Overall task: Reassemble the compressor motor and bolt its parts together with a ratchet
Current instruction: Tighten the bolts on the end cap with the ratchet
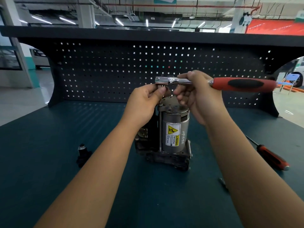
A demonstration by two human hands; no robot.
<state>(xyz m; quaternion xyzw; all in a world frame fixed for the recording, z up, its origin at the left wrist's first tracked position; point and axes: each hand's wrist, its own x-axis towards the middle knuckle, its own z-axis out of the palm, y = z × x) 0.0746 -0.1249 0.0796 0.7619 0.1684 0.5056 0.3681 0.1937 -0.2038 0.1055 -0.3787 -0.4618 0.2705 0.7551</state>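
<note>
Nearest to us, two bare forearms (92, 175) rise from the bottom of the frame over the dark teal table (41, 153) and meet above the compressor motor (174, 134), a silver cylinder with a yellow warning label that stands upright on a blackened finned base at the table's centre. The right hand (199, 102) is curled round the chrome shank of the red-and-black-handled ratchet (243, 83), which lies level with its handle pointing to the right of the frame and its head just above the motor's top. The left hand (144, 101) pinches something small under the ratchet head; we take it for the socket, though the fingers hide it. We judge the step to be seating the drive on the long thin steel bolt (159, 129) that runs down the cylinder's left side. To do it well, we would hold the tool square over the bolt, steady the socket until it drops home, and start the thread gently, since a tilted start could cross it or tip the motor. We count one motor, one ratchet, one long bolt in sight, one small black cylindrical fitting (83, 153) at lower left, one red-and-black-handled screwdriver (271, 157) at right, one small metal piece (222, 181) below it that is too blurred to name, and two hands.
</note>
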